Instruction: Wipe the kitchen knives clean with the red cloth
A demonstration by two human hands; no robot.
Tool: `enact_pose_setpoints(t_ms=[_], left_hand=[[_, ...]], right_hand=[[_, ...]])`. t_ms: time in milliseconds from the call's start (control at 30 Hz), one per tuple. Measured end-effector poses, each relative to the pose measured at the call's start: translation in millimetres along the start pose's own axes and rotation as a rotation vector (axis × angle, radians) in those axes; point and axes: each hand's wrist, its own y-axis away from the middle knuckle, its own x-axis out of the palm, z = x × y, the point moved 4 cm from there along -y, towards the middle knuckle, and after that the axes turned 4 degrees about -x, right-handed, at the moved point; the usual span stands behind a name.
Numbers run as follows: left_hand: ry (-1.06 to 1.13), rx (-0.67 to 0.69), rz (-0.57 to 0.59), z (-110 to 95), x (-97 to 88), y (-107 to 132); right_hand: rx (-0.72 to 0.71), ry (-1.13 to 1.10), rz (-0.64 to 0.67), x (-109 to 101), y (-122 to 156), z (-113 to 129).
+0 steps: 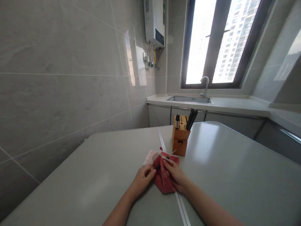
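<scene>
Head: two hands (142, 180) (176, 176), one knife (167, 157), one red cloth (163, 181).

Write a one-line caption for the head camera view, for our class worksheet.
Left hand holds a knife over a red cloth, right hand beside it, near a wooden knife block.

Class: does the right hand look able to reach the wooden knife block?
Probably yes: the right hand rests on the red cloth beside the wooden knife block, nothing standing between them.
</scene>
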Motion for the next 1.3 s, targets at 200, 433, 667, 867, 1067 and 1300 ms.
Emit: enact_pose_setpoints(t_ms=[200,433,667,867,1067,1300], left_hand=[[-0.043,-0.016,0.000,-2,-0.2,2],[-0.049,0.019,0.096,-16,3.1,3],[0.067,-0.046,0.086,-5,3.7,4],[0.038,-0.040,0.106,-2,3.6,4],[0.020,0.023,0.133,-5,4.2,4],[-0.013,0.052,0.137,-9,4.1,4]], right_hand=[[0.001,-0.055,-0.025,-1,-2,-1],[0.003,-0.079,-0.044,2,0,3],[0.012,-0.036,-0.034,4,3,4],[0.008,-0.055,-0.047,3,3,2],[0.002,-0.054,-0.039,4,2,2],[-0.003,0.015,-0.025,3,4,3]])
